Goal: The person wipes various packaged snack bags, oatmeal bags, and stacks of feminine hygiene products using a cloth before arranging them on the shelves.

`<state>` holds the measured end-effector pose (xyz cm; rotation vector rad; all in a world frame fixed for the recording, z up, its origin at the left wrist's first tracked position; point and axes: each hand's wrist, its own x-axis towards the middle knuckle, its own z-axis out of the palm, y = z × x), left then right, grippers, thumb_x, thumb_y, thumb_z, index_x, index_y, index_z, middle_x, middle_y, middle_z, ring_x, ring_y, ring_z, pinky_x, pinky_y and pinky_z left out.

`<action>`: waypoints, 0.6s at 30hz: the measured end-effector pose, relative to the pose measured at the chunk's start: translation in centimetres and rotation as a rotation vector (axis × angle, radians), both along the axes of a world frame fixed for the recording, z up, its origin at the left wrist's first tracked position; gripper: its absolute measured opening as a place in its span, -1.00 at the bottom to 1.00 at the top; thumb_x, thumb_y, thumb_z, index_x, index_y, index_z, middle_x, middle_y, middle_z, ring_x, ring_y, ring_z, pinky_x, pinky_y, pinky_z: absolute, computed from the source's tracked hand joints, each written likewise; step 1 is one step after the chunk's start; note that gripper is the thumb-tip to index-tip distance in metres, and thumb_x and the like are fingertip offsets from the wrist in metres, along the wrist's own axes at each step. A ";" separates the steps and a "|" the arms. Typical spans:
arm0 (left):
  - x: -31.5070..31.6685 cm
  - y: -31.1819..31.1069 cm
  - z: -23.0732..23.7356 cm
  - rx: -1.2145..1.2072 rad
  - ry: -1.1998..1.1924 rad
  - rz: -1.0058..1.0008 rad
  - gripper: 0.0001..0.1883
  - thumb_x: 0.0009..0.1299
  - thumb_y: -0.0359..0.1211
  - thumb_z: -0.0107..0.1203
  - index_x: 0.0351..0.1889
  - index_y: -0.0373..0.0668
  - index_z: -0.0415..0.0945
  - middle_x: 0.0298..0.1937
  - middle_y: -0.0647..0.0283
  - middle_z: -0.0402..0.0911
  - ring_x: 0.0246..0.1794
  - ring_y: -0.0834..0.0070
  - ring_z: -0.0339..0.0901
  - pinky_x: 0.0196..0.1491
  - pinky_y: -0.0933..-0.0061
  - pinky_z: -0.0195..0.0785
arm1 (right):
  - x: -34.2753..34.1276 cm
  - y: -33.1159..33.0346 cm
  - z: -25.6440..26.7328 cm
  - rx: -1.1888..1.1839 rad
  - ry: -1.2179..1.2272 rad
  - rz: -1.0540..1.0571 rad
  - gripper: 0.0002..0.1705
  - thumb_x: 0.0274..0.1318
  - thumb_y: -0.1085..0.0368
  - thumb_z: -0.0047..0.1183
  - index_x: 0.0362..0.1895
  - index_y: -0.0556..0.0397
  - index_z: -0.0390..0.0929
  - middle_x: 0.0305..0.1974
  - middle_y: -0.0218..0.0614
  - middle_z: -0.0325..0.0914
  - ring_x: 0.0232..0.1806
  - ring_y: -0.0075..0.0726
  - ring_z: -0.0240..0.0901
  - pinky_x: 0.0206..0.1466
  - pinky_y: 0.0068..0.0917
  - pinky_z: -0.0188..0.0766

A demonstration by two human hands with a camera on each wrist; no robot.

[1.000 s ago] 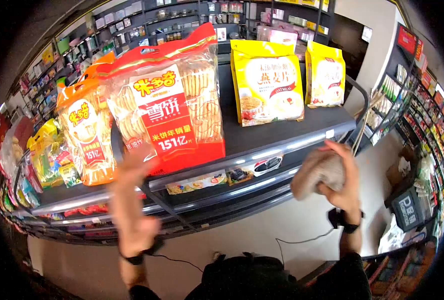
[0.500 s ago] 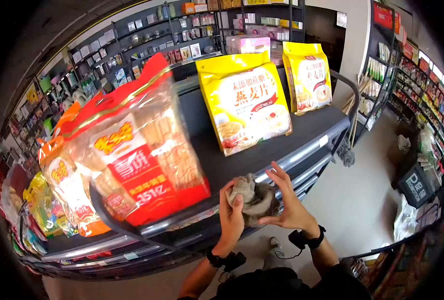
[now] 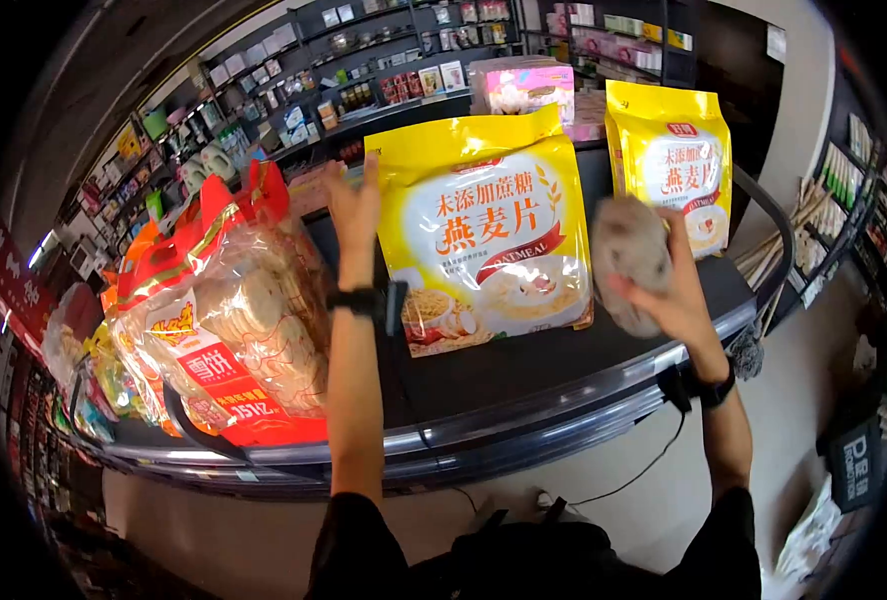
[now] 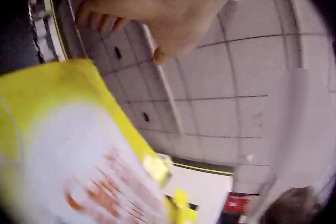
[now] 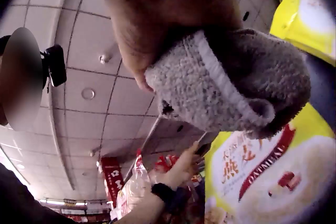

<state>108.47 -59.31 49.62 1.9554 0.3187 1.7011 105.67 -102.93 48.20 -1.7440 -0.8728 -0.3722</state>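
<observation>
A large yellow-and-white oatmeal bag [image 3: 489,240] stands upright on the dark shelf between my hands. My left hand [image 3: 354,215] is raised beside the bag's upper left corner, its fingers fairly straight and the thumb side overlapping the corner. From the left wrist, the hand [image 4: 163,8] appears apart from the yellow bag [image 4: 79,85], with nothing in it. My right hand [image 3: 679,300] grips a folded grey cloth [image 3: 629,262] near the bag's right side. The right wrist view shows the cloth's fluffy terry surface [image 5: 191,90] bunched under the hand.
Red rice cracker bags [image 3: 254,330] stand to the left on the same shelf. A smaller yellow oatmeal bag [image 3: 679,150] is behind my right hand. Pink packages [image 3: 532,92] lie behind the large bag. A metal rail [image 3: 564,395] edges the shelf front, with a curved bar [image 3: 779,215] at its right end.
Half a second ago both hands were together at the cloth in front of the shelf. My left hand has since moved up to the large oatmeal bag; the right has lifted the cloth beside it.
</observation>
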 end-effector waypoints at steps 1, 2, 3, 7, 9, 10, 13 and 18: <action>2.1 3.2 -0.3 -0.154 0.172 -0.134 -0.32 0.43 0.00 0.16 0.18 -0.49 0.41 0.09 -0.15 0.56 0.14 0.11 0.51 0.21 0.22 0.33 | 0.9 1.7 2.5 -0.043 -0.153 0.006 -0.03 -0.23 0.23 0.50 0.26 0.05 0.17 0.14 -0.07 0.41 0.17 -0.08 0.43 0.25 -0.23 0.37; 3.2 4.7 -0.2 -0.305 0.339 -0.272 -0.34 0.43 0.01 0.16 0.15 -0.47 0.45 0.02 -0.09 0.61 0.05 0.14 0.58 0.13 0.24 0.40 | 1.8 4.1 4.8 -0.081 -0.309 0.010 -0.07 -0.24 0.23 0.49 0.24 0.07 0.22 0.11 -0.05 0.43 0.16 -0.03 0.44 0.24 -0.24 0.37; 3.2 4.1 0.1 -0.305 0.332 -0.265 -0.34 0.43 0.01 0.16 0.15 -0.47 0.45 0.02 -0.09 0.61 0.05 0.14 0.58 0.13 0.24 0.40 | 3.0 6.6 6.3 -0.067 -0.356 0.063 -0.08 -0.27 0.25 0.48 0.23 0.09 0.26 0.10 -0.02 0.44 0.16 0.02 0.45 0.24 -0.23 0.38; 1.8 1.0 1.2 -0.749 0.248 -0.907 -0.47 0.47 -0.04 0.10 0.12 -0.36 0.51 -0.04 0.09 0.66 -0.06 0.35 0.63 -0.01 0.38 0.47 | 7.2 18.9 9.1 -0.058 -0.516 0.145 -0.15 -0.29 0.25 0.42 0.20 0.06 0.35 0.05 0.03 0.46 0.09 0.19 0.46 0.18 -0.09 0.44; 2.4 0.6 0.6 -0.815 0.223 -1.019 -0.51 0.48 -0.08 0.08 0.12 -0.32 0.52 -0.02 0.14 0.66 -0.05 0.42 0.62 -0.02 0.43 0.47 | 8.6 25.1 7.8 -0.109 -0.575 0.114 -0.15 -0.28 0.25 0.41 0.21 0.04 0.35 0.04 0.02 0.46 0.06 0.23 0.46 0.16 -0.04 0.45; 2.9 0.2 -0.3 -0.784 0.079 -0.989 -0.56 0.51 -0.12 0.04 0.11 -0.32 0.52 -0.03 0.16 0.65 -0.05 0.44 0.61 -0.03 0.44 0.47 | 9.5 28.0 6.3 -0.185 -0.644 0.044 -0.16 -0.28 0.25 0.41 0.21 0.02 0.35 0.04 0.01 0.45 0.04 0.25 0.45 0.12 -0.01 0.46; 5.0 2.1 -2.6 -0.755 -0.035 -0.880 -0.66 0.57 -0.26 -0.03 0.05 -0.36 0.56 -0.02 0.20 0.65 -0.07 0.50 0.59 -0.03 0.49 0.45 | 11.1 29.3 5.5 -0.303 -0.697 -0.044 -0.16 -0.28 0.27 0.39 0.20 0.01 0.35 0.05 0.00 0.43 0.03 0.27 0.44 0.11 0.01 0.45; 3.1 0.8 -2.3 -0.785 0.048 -1.010 -0.64 0.58 -0.25 0.01 0.07 -0.39 0.57 -0.04 0.23 0.67 -0.08 0.55 0.57 -0.01 0.55 0.40 | 18.7 20.4 5.3 -0.661 -0.417 -0.316 -0.17 -0.16 0.29 0.29 0.32 -0.06 0.34 0.18 0.01 0.45 0.21 0.20 0.41 0.26 -0.06 0.40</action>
